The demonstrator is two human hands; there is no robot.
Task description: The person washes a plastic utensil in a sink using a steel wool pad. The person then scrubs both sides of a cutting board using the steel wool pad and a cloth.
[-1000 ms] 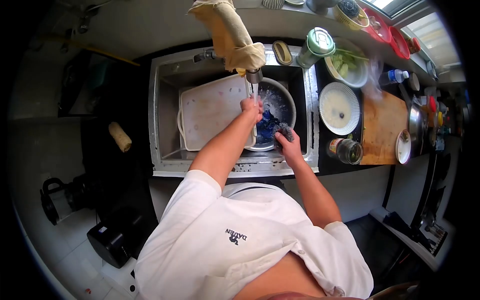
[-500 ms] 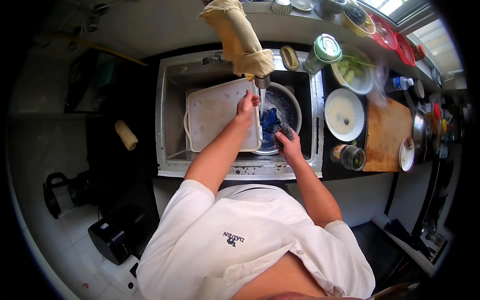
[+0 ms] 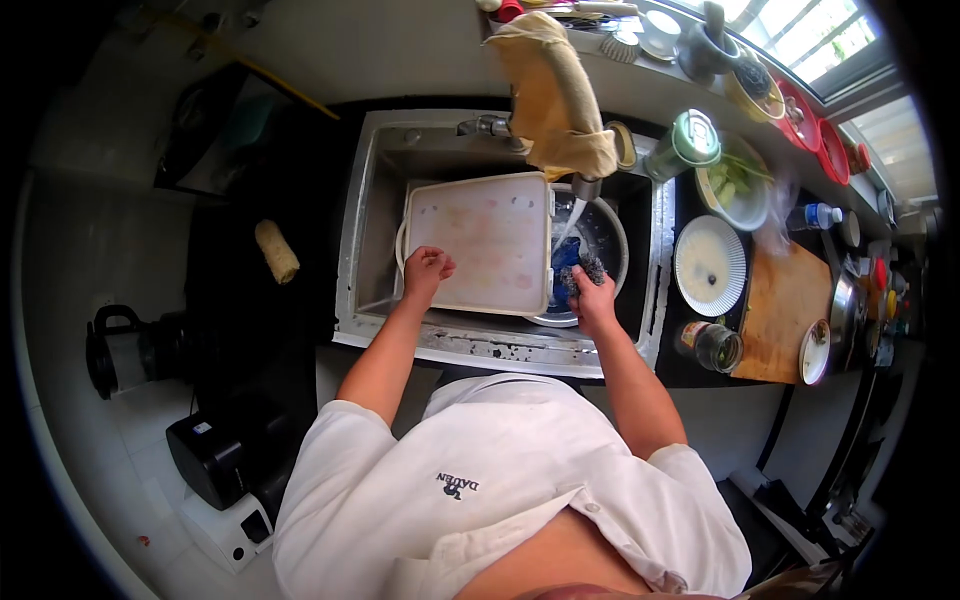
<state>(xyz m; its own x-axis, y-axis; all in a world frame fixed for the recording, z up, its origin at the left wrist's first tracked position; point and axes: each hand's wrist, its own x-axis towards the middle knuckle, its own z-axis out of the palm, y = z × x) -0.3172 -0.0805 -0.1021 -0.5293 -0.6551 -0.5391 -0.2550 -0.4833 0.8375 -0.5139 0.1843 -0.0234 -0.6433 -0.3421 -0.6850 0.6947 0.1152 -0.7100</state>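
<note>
A dark steel wool scrubber (image 3: 592, 268) is gripped in my right hand (image 3: 597, 298), over the right edge of the sink's contents. Beneath it sits a round metal basin (image 3: 615, 235) holding water and something blue (image 3: 566, 255). My left hand (image 3: 428, 272) hovers at or touches the left part of a white rectangular tray (image 3: 482, 235), its fingers loosely bent, with nothing seen in them. That tray lies tilted in the sink, partly covering the basin. Water runs from the cloth-wrapped faucet (image 3: 555, 100) into the basin near my right hand.
Metal sink edges (image 3: 480, 345) surround the work. On the right counter stand a green-lidded container (image 3: 690, 140), a bowl of greens (image 3: 740, 195), a ribbed white plate (image 3: 709, 262), a glass jar (image 3: 715, 345) and a wooden cutting board (image 3: 785, 300). A rolled cloth (image 3: 276, 252) lies left.
My left hand has moved from beside the water stream to the tray's left part. My right hand still grips the scrubber. The whole view has shifted, so fixed things sit further right.
</note>
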